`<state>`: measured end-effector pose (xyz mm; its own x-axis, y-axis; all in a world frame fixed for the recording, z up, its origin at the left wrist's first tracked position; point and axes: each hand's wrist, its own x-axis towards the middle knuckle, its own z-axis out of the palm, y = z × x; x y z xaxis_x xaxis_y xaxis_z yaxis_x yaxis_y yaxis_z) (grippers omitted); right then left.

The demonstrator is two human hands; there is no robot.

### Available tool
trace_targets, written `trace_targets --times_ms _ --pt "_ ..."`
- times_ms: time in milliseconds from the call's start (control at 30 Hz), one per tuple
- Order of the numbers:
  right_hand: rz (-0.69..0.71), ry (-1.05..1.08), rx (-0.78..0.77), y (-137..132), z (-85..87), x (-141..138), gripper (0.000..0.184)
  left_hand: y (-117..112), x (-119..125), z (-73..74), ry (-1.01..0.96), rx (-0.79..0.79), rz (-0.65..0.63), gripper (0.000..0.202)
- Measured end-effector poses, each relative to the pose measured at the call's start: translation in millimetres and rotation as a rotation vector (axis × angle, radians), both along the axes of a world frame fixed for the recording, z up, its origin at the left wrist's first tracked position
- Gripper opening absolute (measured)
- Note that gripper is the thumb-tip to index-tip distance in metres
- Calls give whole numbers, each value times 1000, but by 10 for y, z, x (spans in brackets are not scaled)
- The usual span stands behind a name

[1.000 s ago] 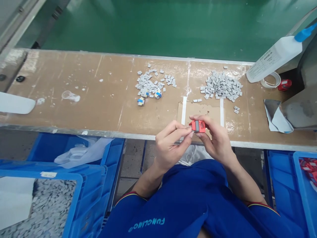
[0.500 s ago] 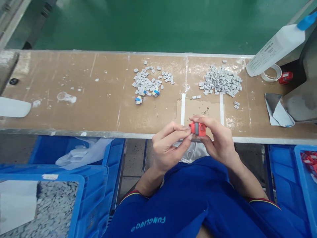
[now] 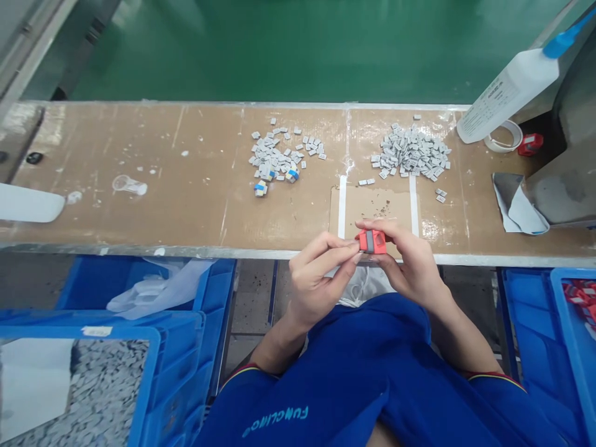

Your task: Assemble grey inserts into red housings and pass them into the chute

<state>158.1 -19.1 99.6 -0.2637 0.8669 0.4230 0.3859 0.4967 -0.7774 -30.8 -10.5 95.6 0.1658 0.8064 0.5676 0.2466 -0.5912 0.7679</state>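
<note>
A small red plastic piece with a grey band (image 3: 371,241) is gripped between the fingers and thumb of my right hand (image 3: 413,257), above the table's front edge. My left hand (image 3: 321,273) is pinched closed at the piece's left end; whatever lies between its fingertips is too small and covered to make out. Beyond my hands, a heap of small grey-white tiles (image 3: 412,151) lies on the right. Another scatter of such tiles (image 3: 274,152) is to the left, with a few blue, yellow and white pieces (image 3: 261,189) at its near edge.
A white bottle with a blue nozzle (image 3: 507,93) stands at the back right beside a tape roll (image 3: 504,136) and another red piece (image 3: 530,144). Blue bins flank me: grey tiles (image 3: 107,385) fill the left one, red pieces (image 3: 582,295) the right. A green surface (image 3: 298,49) lies beyond the table.
The view has shifted slightly. Both hands keep nearly the same pose around the red piece, with my left fingertips still at its left end.
</note>
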Motion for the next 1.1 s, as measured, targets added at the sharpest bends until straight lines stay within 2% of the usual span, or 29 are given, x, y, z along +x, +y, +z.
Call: trace_targets --times_ms 200,500,733,1100 --pt "4 -7 0 -11 28 65 36 -28 47 46 6 -4 -6 21" --pt "38 -26 50 -1 42 112 33 -7 81 -50 -52 53 -19 24" --pt "25 -7 59 -4 23 69 32 13 68 -58 -60 43 -34 24" --pt "49 135 -156 -41 40 39 41 -30 55 121 30 9 19 19"
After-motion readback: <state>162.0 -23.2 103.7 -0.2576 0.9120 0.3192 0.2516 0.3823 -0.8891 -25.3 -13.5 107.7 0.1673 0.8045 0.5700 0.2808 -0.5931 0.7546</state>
